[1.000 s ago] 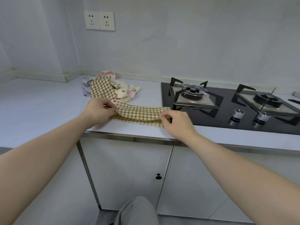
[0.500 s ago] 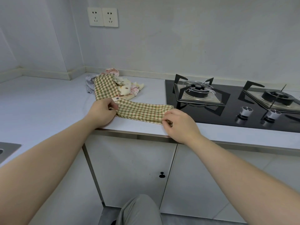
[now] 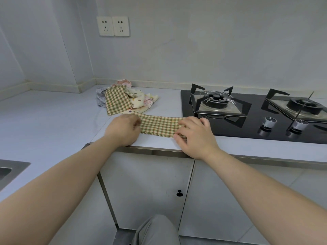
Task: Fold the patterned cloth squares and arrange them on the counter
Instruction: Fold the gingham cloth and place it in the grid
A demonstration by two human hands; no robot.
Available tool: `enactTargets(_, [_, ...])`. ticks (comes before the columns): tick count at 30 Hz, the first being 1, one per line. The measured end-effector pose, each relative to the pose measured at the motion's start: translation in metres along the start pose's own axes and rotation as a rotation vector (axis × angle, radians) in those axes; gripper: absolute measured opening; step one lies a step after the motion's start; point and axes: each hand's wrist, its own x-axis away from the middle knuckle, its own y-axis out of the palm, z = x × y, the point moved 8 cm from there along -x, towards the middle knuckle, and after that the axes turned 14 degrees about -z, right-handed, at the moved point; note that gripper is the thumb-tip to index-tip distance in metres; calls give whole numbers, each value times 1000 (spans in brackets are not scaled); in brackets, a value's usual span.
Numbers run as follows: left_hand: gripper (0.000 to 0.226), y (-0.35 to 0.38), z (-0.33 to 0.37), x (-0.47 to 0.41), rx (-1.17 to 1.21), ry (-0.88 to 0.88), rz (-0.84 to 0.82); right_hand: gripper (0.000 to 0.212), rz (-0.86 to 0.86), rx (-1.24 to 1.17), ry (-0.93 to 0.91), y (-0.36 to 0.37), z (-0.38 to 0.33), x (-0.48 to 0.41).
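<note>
A green and cream checked cloth (image 3: 159, 125) lies as a folded strip near the front edge of the white counter (image 3: 53, 117). My left hand (image 3: 123, 129) grips its left end with curled fingers. My right hand (image 3: 194, 133) pinches its right end, thumb under the near corner. Behind it lies a heap of other patterned cloths (image 3: 139, 101), with a second checked cloth (image 3: 116, 101) draped on top and a grey dotted one at the far left.
A black gas hob (image 3: 251, 128) with two burners and two knobs sits right of the cloth, its edge touching my right hand's fingers. A sink corner (image 3: 10, 172) shows at the far left. Wall sockets (image 3: 113, 26) hang above. Cabinet doors stand below.
Both hands have come closer together along the strip, so less of the checked cloth shows between them. The strip stays flat on the counter; the camera has tilted slightly.
</note>
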Motion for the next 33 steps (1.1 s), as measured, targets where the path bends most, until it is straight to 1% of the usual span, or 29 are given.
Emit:
enactTargets(2, [26,14,12,-2,-15,42,-88,40,-56,-26,-9,6,0,-3])
enactTargets(6, [24,13,9,4,-21,12,-77,45,-60,-48,-19,8,1,-2])
enactTargets(7, [27,10,10,8,-72,14,-72,46,-70,-57,-26,8,0,-2])
enactTargets(11, [50,-3,27,25,-360,8,-89,51,-142,-92,-42,5,-4,0])
enactTargets(13, [53,-9,30,28,-429,-26,-84,48,-193,-91,-20,2,-9,-4])
enactTargets(15, [47,-15,30,25,-374,-68,-39,41,-245,-64,20,-1,-18,-14])
enactTargets(17, [36,-16,29,13,-207,-101,-16,36,-271,-79,68,-3,-31,-32])
enactTargets(18, [34,-13,30,6,-123,-110,-34,34,-303,-122,94,-1,-38,-43])
enactTargets(19, [36,-6,30,-2,-49,-112,-72,36,-349,-175,113,4,-45,-53])
enactTargets(21, [43,10,33,-11,45,-124,-158,49,-455,-276,141,18,-57,-66])
enactTargets(23, [47,27,37,-13,15,-136,-256,56,-551,-309,174,33,-59,-68])
enactTargets(26, [53,44,32,-14,-161,-141,-348,54,-661,-263,209,56,-55,-62])
enactTargets(30, [59,51,13,-15,-178,-199,-430,63,-733,-180,213,71,-47,-63])
enactTargets(33, [62,50,-1,-11,-168,-236,-431,68,-773,-159,245,72,-37,-57])
